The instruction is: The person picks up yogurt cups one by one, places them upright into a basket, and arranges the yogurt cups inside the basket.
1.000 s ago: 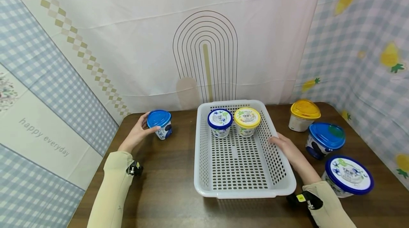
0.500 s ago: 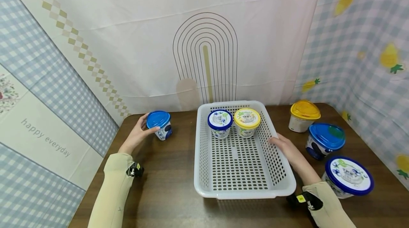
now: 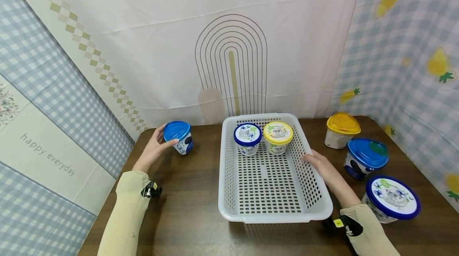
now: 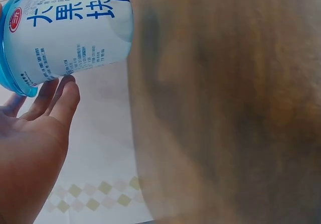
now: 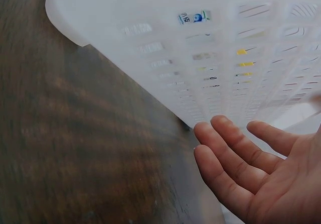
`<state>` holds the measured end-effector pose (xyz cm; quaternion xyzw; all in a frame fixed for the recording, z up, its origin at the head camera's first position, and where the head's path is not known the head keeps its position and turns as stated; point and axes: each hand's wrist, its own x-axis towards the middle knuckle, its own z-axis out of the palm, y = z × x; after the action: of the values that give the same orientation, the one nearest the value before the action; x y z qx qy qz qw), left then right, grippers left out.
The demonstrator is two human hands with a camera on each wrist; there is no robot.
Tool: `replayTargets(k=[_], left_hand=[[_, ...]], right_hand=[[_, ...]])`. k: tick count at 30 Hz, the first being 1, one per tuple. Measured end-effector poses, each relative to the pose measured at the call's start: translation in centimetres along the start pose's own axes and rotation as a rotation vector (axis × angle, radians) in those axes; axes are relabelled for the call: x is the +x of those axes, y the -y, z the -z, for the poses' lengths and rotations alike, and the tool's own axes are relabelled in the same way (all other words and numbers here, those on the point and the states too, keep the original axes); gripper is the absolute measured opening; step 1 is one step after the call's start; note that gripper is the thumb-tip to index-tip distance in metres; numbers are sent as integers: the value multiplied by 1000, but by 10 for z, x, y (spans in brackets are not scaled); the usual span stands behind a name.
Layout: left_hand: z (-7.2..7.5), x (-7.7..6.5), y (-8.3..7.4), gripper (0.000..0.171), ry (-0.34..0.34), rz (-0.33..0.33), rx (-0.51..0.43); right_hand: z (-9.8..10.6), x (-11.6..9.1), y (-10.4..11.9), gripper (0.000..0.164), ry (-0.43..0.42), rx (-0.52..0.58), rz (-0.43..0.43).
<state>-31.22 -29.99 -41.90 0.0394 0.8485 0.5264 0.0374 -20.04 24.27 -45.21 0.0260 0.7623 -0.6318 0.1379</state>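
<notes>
At the table's far left, my left hand (image 3: 153,150) holds a yogurt cup (image 3: 184,144) with a blue lid, its fingers around the lid end and its thumb in front. In the left wrist view, the cup (image 4: 70,38) shows large blue characters on white, with the fingers against its side. My right hand (image 3: 320,165) holds the right rim of a white plastic basket (image 3: 276,218). In the right wrist view, the right hand's (image 5: 256,169) fingers extend along the outside of the perforated wall. Inside the basket, a blue-lidded cup (image 3: 247,134) stands beside a yellow-lidded cup (image 3: 277,132).
Right of the basket, a yellow-lidded tub (image 3: 342,128), a blue-lidded tub (image 3: 365,156) and a tub with a white, blue-rimmed lid (image 3: 392,198) stand in a row on the brown table (image 3: 186,216). A hanging cloth (image 3: 161,48) closes off the back.
My left hand has raised the yogurt cup slightly and tilted it a little. My right hand and the basket have kept their places.
</notes>
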Motion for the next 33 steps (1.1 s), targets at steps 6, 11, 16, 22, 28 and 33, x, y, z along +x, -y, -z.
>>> replayTargets(k=[6,11,16,22,28,33], left_hand=[[8,1,-17,102,2,-26,25],[13,1,-40,102,13,-54,71],[15,3,-63,102,30,-86,58],[25,3,-84,100,14,-125,46],[41,1,-102,99,-21,-141,42],[52,-2,-114,97,-38,-127,-4]], right_hand=[[0,1,1,70,1,-8,-2],[0,2,1,70,4,-17,0],[0,2,1,70,0,-19,-3],[0,2,2,71,-3,-20,-6],[-1,1,2,70,-3,-17,-13],[0,0,3,71,-4,-17,-15]])
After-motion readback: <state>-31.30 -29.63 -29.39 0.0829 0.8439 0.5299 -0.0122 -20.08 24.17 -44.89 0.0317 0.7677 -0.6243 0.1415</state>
